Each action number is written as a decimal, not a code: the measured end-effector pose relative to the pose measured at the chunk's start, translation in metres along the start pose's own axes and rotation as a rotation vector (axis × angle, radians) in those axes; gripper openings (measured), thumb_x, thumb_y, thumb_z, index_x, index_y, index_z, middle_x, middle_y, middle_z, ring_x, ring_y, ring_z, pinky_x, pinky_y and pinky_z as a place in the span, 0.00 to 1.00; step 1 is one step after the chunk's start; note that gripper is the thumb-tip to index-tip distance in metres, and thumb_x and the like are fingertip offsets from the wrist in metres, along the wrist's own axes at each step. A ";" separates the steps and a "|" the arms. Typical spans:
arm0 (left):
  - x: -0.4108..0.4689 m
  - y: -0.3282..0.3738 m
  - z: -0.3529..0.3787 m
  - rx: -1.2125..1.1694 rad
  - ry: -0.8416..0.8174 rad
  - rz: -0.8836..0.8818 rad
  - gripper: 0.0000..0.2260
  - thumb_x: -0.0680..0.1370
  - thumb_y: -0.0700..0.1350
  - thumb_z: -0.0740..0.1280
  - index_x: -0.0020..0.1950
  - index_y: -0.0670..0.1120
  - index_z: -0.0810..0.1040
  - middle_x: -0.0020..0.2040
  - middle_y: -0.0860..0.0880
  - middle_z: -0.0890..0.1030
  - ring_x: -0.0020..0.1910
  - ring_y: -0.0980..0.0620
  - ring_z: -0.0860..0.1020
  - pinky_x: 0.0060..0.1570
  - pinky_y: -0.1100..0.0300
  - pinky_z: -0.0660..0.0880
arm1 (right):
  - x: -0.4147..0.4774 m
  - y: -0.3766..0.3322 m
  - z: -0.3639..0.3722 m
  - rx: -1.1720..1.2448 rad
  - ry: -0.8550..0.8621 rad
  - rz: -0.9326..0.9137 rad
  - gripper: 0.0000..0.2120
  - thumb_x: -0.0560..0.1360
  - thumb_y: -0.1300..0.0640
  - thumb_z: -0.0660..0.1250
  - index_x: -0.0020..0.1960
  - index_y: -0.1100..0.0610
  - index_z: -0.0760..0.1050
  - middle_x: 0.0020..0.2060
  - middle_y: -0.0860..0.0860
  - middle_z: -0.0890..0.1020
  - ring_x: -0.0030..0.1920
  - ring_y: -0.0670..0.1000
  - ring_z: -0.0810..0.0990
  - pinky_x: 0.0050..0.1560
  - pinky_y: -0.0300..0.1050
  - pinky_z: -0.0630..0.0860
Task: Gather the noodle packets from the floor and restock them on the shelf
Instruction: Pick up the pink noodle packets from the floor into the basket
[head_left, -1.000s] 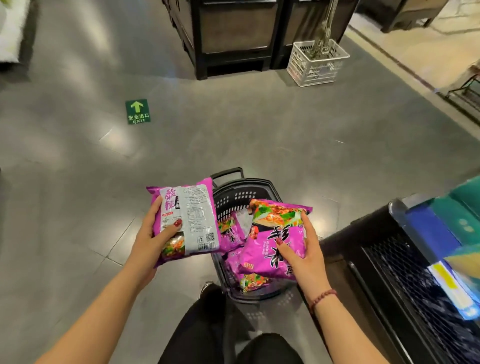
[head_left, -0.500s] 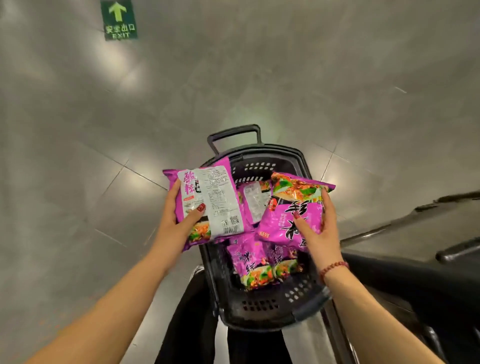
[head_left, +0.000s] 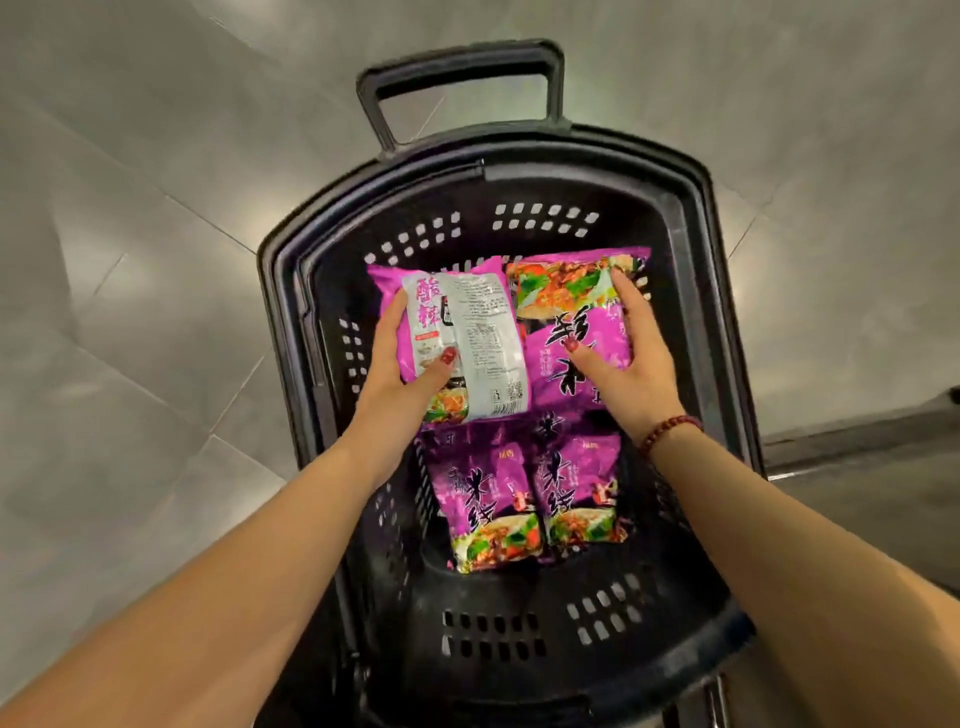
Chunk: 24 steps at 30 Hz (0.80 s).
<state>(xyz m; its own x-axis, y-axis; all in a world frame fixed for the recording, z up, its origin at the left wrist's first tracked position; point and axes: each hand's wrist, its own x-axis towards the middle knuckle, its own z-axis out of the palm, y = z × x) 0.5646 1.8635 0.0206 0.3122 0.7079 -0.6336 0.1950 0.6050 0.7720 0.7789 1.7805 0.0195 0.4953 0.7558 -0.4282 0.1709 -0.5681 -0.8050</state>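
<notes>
Gripping two packets (head_left: 483, 332), two loose (in basket (head_left: 283, 270))

The left forearm (head_left: 234, 571) and the right forearm (head_left: 805, 545) are kept bare and are stretched forward and down, drawing closer toward the wrists. A packet (head_left: 467, 332) is gripped at its left edge by the left hand (head_left: 410, 364), the thumb laid across its face. A second packet (head_left: 566, 312) is gripped by the right hand (head_left: 623, 358), fingers along its right edge, thumb on top.

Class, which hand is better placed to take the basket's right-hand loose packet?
Right, likely: the right hand is nearer that loose packet; the left hand must cross over. Both hands are full.
</notes>
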 end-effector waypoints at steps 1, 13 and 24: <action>0.008 -0.004 0.002 0.005 0.011 -0.008 0.33 0.80 0.34 0.64 0.76 0.61 0.57 0.69 0.59 0.71 0.67 0.60 0.72 0.67 0.57 0.71 | 0.007 0.003 0.005 -0.009 -0.015 -0.009 0.36 0.74 0.59 0.71 0.75 0.42 0.58 0.70 0.35 0.61 0.70 0.38 0.61 0.69 0.37 0.62; 0.070 -0.058 0.014 0.337 0.272 -0.028 0.30 0.81 0.41 0.65 0.78 0.58 0.58 0.74 0.49 0.65 0.69 0.54 0.68 0.69 0.57 0.68 | 0.059 0.042 0.035 -0.194 -0.016 0.085 0.34 0.76 0.52 0.68 0.76 0.41 0.54 0.71 0.45 0.65 0.62 0.42 0.66 0.62 0.43 0.68; 0.070 -0.083 0.006 1.445 -0.086 0.155 0.29 0.81 0.64 0.47 0.74 0.61 0.33 0.79 0.52 0.34 0.77 0.48 0.32 0.76 0.48 0.36 | 0.052 0.058 0.051 -0.859 -0.174 -0.265 0.29 0.81 0.48 0.59 0.78 0.43 0.50 0.78 0.52 0.42 0.76 0.53 0.34 0.75 0.54 0.37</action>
<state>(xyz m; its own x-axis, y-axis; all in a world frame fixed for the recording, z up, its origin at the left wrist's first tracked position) 0.5755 1.8608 -0.0875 0.4601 0.6760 -0.5756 0.8854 -0.3975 0.2409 0.7712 1.8030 -0.0705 0.2260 0.8950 -0.3846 0.8699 -0.3631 -0.3337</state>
